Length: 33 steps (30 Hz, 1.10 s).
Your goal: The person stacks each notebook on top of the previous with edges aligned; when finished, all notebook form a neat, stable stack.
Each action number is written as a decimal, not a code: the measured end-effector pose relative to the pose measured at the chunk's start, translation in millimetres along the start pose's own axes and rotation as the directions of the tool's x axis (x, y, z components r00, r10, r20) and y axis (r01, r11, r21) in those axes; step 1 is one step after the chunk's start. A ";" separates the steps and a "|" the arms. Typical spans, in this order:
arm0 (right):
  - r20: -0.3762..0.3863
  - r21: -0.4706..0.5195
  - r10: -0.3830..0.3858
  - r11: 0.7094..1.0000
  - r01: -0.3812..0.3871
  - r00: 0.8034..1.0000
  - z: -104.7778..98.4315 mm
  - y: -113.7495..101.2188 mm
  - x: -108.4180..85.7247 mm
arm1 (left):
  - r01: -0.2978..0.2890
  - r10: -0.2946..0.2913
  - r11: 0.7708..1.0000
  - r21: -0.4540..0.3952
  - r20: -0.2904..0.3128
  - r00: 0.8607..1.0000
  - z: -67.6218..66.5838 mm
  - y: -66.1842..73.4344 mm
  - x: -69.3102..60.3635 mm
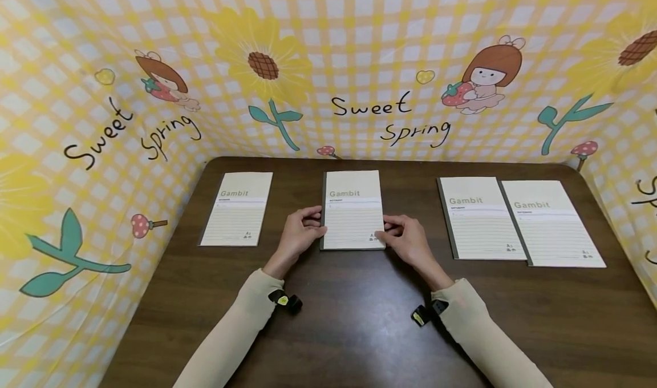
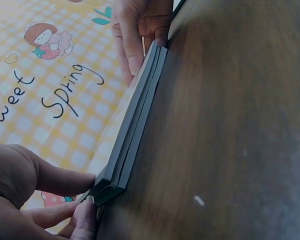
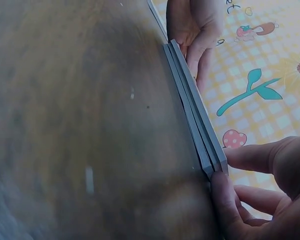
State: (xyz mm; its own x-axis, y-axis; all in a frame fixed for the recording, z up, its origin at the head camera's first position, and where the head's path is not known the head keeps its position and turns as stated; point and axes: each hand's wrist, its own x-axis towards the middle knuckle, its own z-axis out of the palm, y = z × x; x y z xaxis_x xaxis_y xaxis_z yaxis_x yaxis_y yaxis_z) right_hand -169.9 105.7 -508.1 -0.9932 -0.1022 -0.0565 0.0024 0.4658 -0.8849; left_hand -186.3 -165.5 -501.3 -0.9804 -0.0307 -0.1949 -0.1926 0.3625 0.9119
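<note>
A small stack of cream notebooks with dark spines lies at the middle of the table, the top one [image 1: 353, 217] reading "Gambit". Its layered edges [image 2: 135, 120] show in the left wrist view and again, as a stack [image 3: 195, 110], in the right wrist view. My left hand [image 1: 300, 234] grips the stack's left side near the lower corner, thumb and fingers at the edge. My right hand [image 1: 408, 239] pinches the lower right corner, its thumb over the cover's edge. The stack's underside is hidden.
One notebook [image 1: 236, 211] lies to the left. At the right lie two more, a notebook [image 1: 479, 219] and another notebook [image 1: 554, 225], their edges meeting. A checked yellow cloth [image 1: 328, 51] hangs behind and beside the brown table [image 1: 349, 331].
</note>
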 end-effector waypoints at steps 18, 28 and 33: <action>0.002 -0.009 -0.002 1.000 0.002 1.000 -1.6 0.8 -0.4 | -0.009 0.009 1.000 -0.011 0.016 1.000 0.0 -0.3 0.5; 0.083 -0.058 0.000 0.998 0.004 0.997 -11.3 -4.9 1.5 | 0.012 -0.011 1.000 -0.004 0.074 0.997 -8.3 -2.0 -2.4; 0.132 -0.179 -0.064 0.980 0.088 0.989 -16.7 -13.2 -3.1 | -0.026 0.027 1.000 -0.007 0.090 0.996 -21.4 -7.4 -12.0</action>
State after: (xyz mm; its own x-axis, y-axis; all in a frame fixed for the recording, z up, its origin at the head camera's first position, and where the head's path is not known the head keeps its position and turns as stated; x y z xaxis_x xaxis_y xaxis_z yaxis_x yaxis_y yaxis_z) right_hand -168.7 114.6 -488.5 -0.9672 -0.2470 -0.0600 -0.1055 0.6048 -0.7894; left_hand -174.0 -187.7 -498.0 -0.9773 0.0633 -0.2024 -0.1673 0.3563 0.9193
